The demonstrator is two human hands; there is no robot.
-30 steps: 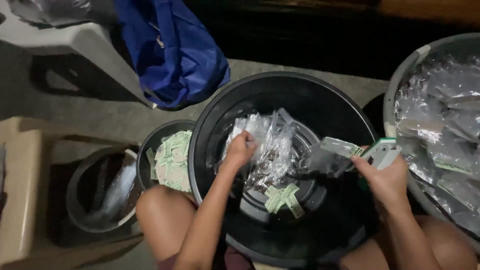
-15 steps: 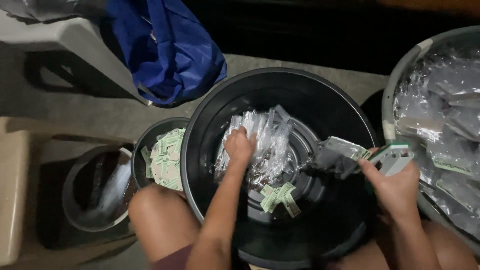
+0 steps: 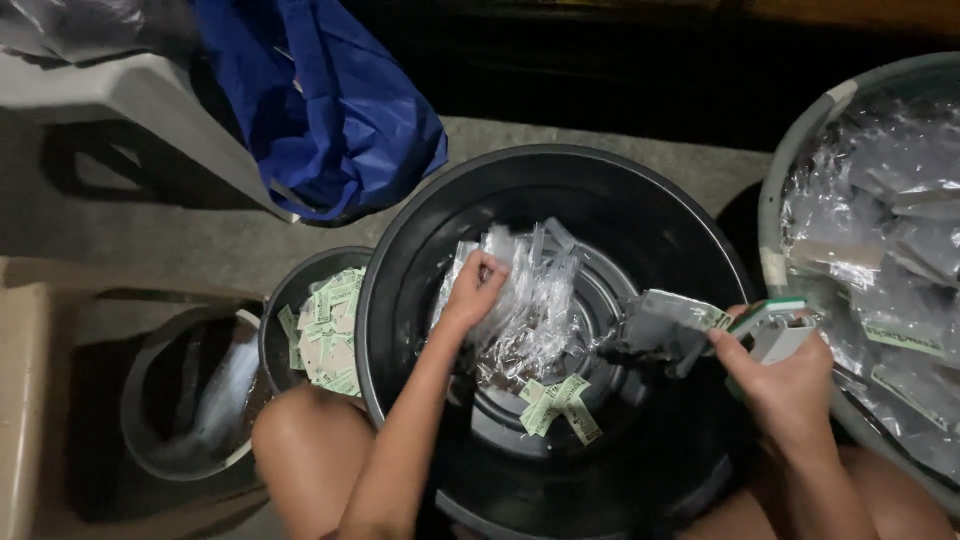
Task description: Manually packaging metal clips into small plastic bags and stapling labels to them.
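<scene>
A seated person works over a large black plastic tub [image 3: 560, 200], seen from above. The left hand [image 3: 472, 290] reaches into the tub, fingers curled around the top of a heap of small clear plastic packets [image 3: 530, 310] piled at its centre. The right hand [image 3: 785, 385] hovers over the tub's right rim, fingers and thumb closed on a white-and-green stapler [image 3: 772, 325] and pinching a filled clear packet [image 3: 665, 330] with a green label at its tip. Loose green paper labels [image 3: 555, 405] lie on the tub floor just below the heap. A small dark bowl of labels [image 3: 328, 335] sits to the left, a grey basin of finished packets [image 3: 890, 270] to the right, and a blue plastic bag [image 3: 330, 110] behind.
</scene>
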